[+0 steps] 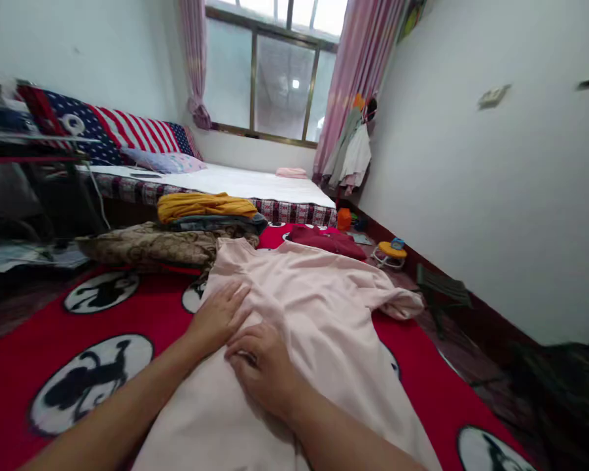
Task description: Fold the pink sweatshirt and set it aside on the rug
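A pale pink garment [324, 307] is spread over a red blanket [177, 327] with black-and-white round prints. One short sleeve sticks out at its right, with the cuff bunched. My left hand [219, 313] lies on the garment's left part, palm down, fingers stretched out. Close beside it, my right hand [262, 363] rests on the cloth with bent fingers; the thumb and index finger come near each other, and whether fabric is pinched between them is hidden.
Behind the garment are a brown patterned cloth [142, 245], a folded yellow cloth [203, 207] on dark clothes, and a folded dark red garment [326, 241]. A white-topped bed [245, 182] stands under the window. An orange-topped stool [391, 250] is at the right.
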A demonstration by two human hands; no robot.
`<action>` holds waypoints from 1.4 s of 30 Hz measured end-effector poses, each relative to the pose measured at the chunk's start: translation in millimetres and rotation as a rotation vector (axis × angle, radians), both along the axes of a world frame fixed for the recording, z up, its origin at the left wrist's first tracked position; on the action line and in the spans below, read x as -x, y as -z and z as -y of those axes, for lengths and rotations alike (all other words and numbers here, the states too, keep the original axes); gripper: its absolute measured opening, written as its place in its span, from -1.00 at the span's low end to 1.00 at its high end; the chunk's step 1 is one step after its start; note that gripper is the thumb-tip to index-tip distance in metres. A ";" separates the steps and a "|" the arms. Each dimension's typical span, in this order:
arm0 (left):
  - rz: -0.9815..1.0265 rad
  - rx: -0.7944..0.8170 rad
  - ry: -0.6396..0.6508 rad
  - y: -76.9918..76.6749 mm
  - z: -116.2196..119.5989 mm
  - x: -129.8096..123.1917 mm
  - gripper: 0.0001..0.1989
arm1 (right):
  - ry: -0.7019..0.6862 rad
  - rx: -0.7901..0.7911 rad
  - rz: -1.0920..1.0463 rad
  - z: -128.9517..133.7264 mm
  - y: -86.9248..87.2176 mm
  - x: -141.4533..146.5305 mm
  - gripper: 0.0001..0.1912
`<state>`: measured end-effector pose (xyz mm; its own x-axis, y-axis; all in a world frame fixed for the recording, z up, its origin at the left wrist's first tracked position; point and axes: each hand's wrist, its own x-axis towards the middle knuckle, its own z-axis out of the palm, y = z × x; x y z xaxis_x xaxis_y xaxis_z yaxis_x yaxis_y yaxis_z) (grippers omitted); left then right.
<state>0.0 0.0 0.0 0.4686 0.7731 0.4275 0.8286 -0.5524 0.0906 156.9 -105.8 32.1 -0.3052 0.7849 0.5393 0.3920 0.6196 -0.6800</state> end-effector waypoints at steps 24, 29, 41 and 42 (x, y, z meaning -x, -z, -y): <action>0.046 -0.036 0.012 0.7 1.4 0.2 -0.49 | 0.002 -0.010 0.029 0.4 0.7 -0.6 -0.84; 0.033 -0.032 0.020 -0.6 1.7 0.6 -0.48 | 0.004 -0.002 0.037 0.4 -0.5 -0.6 -0.84; 0.040 -0.042 0.039 1.3 0.6 3.1 -0.48 | 0.007 0.002 0.046 0.4 -0.9 -1.2 -0.82; 0.035 -0.039 0.037 0.9 0.7 3.0 -0.48 | 0.006 0.004 0.048 0.5 -0.7 -1.2 -0.81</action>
<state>-3.0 -0.7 -0.9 0.4803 0.7382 0.4737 0.8045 -0.5859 0.0972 158.1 -106.3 32.8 -0.3256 0.7890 0.5210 0.4281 0.6143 -0.6629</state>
